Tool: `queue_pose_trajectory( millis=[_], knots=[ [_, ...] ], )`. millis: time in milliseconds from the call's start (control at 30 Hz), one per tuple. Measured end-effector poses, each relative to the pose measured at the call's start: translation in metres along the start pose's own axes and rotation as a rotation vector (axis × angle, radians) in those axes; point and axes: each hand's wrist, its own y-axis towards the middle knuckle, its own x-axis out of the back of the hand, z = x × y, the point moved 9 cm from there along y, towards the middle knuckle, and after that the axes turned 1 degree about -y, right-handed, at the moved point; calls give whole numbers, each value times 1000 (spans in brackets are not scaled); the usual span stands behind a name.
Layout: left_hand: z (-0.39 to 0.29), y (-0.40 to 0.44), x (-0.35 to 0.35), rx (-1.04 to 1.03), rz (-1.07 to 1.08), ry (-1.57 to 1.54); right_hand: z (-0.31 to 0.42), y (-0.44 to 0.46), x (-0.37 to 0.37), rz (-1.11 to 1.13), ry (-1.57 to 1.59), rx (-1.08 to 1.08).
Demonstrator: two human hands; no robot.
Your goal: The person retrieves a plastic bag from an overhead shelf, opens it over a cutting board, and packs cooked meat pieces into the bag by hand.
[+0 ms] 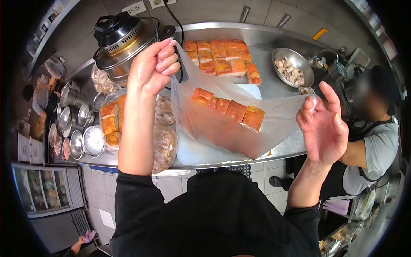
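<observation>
A clear plastic bag [192, 124] is stretched wide between my two hands. Several pieces of roast pork belly [234, 110] with orange, crackled skin lie in a row inside it. Raised on the left, my left hand [156, 64] is closed in a fist around one upper corner of the bag. My right hand [323, 124] pinches the opposite edge near its thumb, with other fingers spread. Under the bag is a white cutting board [188, 150], mostly covered. More cut roast pork [218, 51] sits behind the bag on the steel counter.
A metal bowl of cut meat pieces [291, 68] stands back right. To the left are a countertop cooker [122, 43], bagged pork [112, 120] and several steel bowls [77, 141]. A co-worker [379, 145] stands close on my right. A glass-door fridge [47, 188] is lower left.
</observation>
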Motion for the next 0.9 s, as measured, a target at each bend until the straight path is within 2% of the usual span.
queue_pose_trajectory(
  millis=[133, 167, 267, 433, 500, 633, 700, 767, 833, 900],
  knots=[
    [-24, -22, -21, -29, 79, -41, 26, 0, -17, 76, -43, 19],
    [-30, -27, -31, -33, 166, -57, 33, 1, -23, 82, -66, 32],
    [-33, -46, -52, -2, 193, -111, 39, 5, -29, 129, -133, 18],
    [4, -44, -5, 87, 57, -49, -5, 3, -1, -41, -159, -133],
    [-3, -49, 11, 78, 101, -152, -2, -3, 0, -37, -198, -121],
    [-9, -66, -16, 30, 94, -43, 16, -7, -21, 1, -277, -71],
    [-10, -65, -3, 24, 60, -62, 23, -8, -18, -22, -323, -47],
    [0, -65, 5, 66, 130, -49, 20, -12, -13, -67, -304, -48],
    [8, -68, 3, 106, 250, 199, 11, -20, -2, -113, -317, -101],
    [9, -62, 28, 121, 251, 520, 7, -27, 1, -136, -324, -129]
  ],
)
